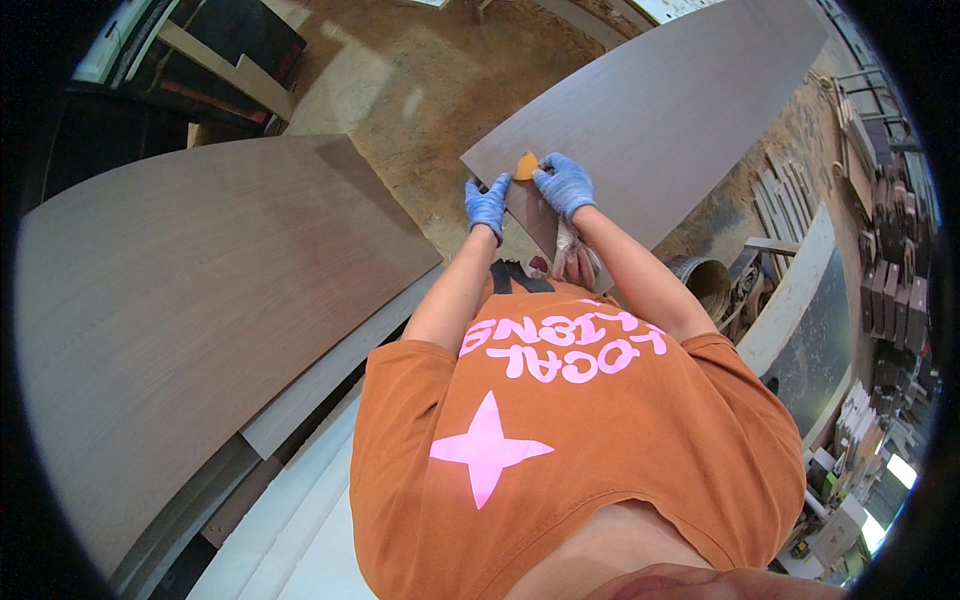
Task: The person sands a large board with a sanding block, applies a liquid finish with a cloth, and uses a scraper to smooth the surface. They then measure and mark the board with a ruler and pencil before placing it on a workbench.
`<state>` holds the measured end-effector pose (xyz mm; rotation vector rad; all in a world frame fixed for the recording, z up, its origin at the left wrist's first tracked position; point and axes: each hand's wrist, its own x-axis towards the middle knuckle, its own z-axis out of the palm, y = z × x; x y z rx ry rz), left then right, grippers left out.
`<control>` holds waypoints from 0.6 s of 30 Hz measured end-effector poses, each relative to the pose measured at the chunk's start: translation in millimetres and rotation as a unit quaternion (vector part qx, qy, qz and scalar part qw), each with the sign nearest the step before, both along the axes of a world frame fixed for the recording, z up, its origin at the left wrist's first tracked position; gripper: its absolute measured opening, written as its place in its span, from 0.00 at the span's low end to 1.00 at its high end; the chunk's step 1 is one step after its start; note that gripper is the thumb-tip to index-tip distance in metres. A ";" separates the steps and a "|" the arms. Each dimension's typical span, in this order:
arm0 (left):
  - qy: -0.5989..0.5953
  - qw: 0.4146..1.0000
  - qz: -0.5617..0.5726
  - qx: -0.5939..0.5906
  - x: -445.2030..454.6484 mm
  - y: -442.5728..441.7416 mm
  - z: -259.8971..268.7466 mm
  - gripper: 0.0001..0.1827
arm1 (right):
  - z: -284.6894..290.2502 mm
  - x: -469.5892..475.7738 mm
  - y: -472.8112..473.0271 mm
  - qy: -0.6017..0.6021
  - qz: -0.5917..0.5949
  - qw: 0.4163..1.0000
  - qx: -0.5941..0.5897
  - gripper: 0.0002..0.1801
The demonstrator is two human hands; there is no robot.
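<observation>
A long grey-brown wood-grain panel (652, 112) stretches away from the person to the upper right. At its near end, my right hand (564, 184), in a blue glove, holds a small orange-yellow scraper-like piece (526, 166) by its edge against the surface. My left hand (487, 202), also gloved in blue, is at the panel's near left edge, its fingertips close to the orange piece; whether it grips the edge is hard to tell. A crumpled clear plastic bag with reddish-brown contents (576, 255) lies at the near end, by the shirt and below my right hand.
Another large brown wood-grain panel (225, 300) lies on a stack at the left, above white boards (300, 510). A metal bucket (701, 285) and wood strips (784, 199) are at the right. Dark boards (225, 45) stand at the upper left, across a dusty floor (420, 82).
</observation>
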<state>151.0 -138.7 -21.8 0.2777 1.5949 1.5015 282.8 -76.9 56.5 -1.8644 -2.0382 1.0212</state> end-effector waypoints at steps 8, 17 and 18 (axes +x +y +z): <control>-0.010 1.000 0.006 -0.019 1.9 0.9 0.8 0.25 | 0.1 -4.7 -2.4 -0.022 0.001 1.000 0.008 0.18; -0.009 1.000 -0.011 -0.002 -3.0 -0.9 -17.4 0.18 | -1.3 -4.1 -2.1 -0.035 0.006 0.999 0.008 0.17; -0.015 1.000 -0.009 0.001 -3.3 -1.2 -19.9 0.17 | -1.7 -3.1 -1.4 -0.028 0.005 1.000 0.008 0.17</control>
